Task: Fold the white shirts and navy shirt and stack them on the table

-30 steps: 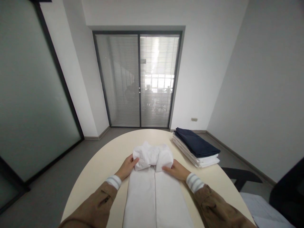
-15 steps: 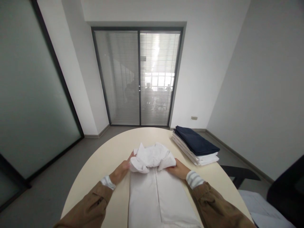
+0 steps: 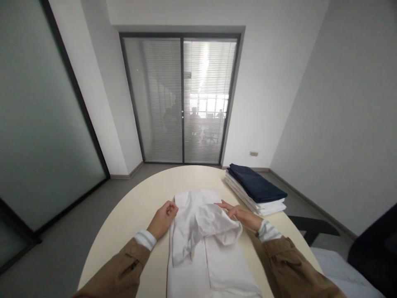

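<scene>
A white garment lies lengthwise on the cream round table in front of me, its far part loose and rumpled. My left hand is curled at the garment's left edge and pinches the cloth there. My right hand rests on the garment's right side, fingers stretched out toward the middle over a loose fold. Both arms wear brown sleeves with striped white cuffs.
A stack of folded cloths, dark navy on top of white ones, sits at the table's far right. A dark chair stands to the right of the table. Beyond the table are a glass door with blinds and a frosted glass wall.
The bunched far end of the garment has been let down and spread toward the far side. My right hand went from gripping the bunch to lying stretched on the cloth.
</scene>
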Action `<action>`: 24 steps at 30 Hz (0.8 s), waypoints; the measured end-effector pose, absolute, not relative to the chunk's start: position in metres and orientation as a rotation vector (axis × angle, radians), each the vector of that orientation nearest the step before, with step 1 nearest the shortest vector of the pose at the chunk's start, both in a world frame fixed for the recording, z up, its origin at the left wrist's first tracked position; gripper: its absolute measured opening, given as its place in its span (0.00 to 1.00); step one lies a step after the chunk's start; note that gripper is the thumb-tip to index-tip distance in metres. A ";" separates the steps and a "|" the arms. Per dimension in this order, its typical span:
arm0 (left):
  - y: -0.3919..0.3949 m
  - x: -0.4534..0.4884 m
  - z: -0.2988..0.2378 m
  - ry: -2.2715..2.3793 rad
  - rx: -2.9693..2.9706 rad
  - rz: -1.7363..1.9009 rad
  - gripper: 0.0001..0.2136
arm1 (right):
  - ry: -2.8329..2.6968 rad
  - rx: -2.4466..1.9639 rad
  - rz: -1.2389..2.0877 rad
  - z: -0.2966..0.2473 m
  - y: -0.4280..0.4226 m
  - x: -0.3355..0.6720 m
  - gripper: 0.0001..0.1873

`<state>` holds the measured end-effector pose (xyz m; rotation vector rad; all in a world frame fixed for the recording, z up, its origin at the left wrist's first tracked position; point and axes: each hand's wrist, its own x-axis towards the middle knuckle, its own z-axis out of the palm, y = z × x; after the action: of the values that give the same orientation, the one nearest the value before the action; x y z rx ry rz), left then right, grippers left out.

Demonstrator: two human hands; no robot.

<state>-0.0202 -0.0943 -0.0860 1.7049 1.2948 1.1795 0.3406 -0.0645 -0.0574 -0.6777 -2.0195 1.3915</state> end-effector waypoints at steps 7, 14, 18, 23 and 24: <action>-0.100 -0.013 -0.089 1.695 1.974 0.882 0.23 | -1.791 -1.106 1.271 -0.078 -0.058 0.328 0.25; -0.107 -0.009 -0.088 1.894 1.946 0.742 0.29 | -2.084 -1.174 1.127 -0.079 -0.062 0.331 0.46; -0.104 -0.009 -0.092 1.842 1.857 0.837 0.33 | -2.375 -1.108 1.144 -0.066 -0.072 0.331 0.59; -0.097 -0.013 -0.100 1.765 1.849 0.865 0.33 | -2.125 -1.162 1.057 -0.073 -0.068 0.324 0.42; -0.095 -0.014 -0.102 1.750 1.836 0.876 0.32 | -2.013 -1.207 1.042 -0.078 -0.065 0.322 0.40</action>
<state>-0.0142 -0.0950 -0.1015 1.8358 1.7500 0.8763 0.3223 -0.0648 -0.0781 -1.2068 -2.0127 1.0424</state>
